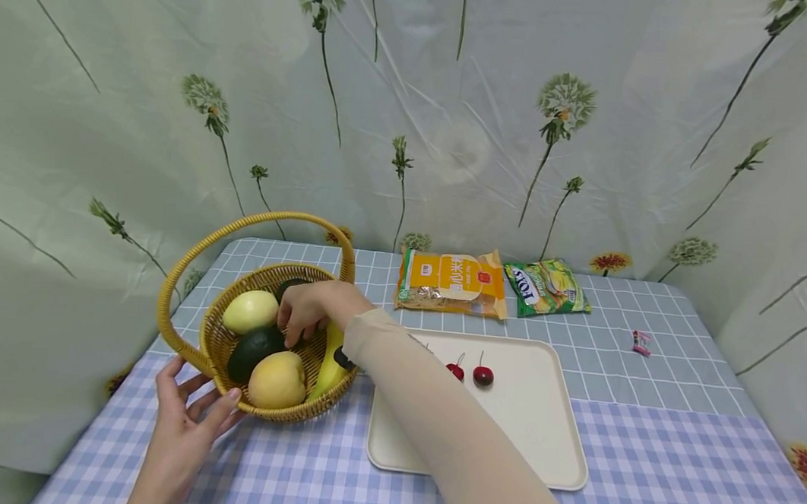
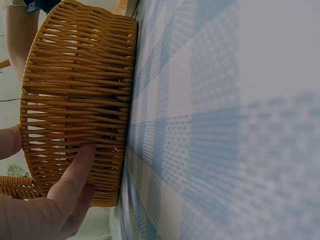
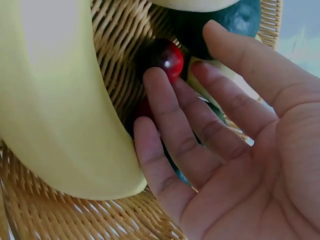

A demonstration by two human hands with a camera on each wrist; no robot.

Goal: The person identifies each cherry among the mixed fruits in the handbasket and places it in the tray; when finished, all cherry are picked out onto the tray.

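A round wicker basket [image 1: 299, 412] with a tall hooped handle stands at the left of the table. My left hand [image 1: 185, 423] holds its near left side, fingers spread against the woven wall [image 2: 75, 85]. Inside the basket is my right hand [image 1: 315, 307], palm and slightly bent fingers showing in the right wrist view. Its fingertips are right at a dark red cherry [image 3: 173, 59], with the thumb held apart. Beside the fingers lies a banana [image 3: 55, 100]. Around them are a pale yellow-green fruit [image 1: 251, 311], a dark green avocado-like fruit [image 1: 254, 352] and a yellow peach-like fruit [image 1: 277, 381].
Right of the basket, a cream tray [image 1: 531, 426] bears cherries [image 1: 483, 376], partly hidden by my right sleeve [image 1: 436, 413]. Behind it lie an orange snack packet [image 1: 451, 283] and a green candy bag [image 1: 548, 288]. A small pink wrapped sweet [image 1: 641, 343] sits farther right.
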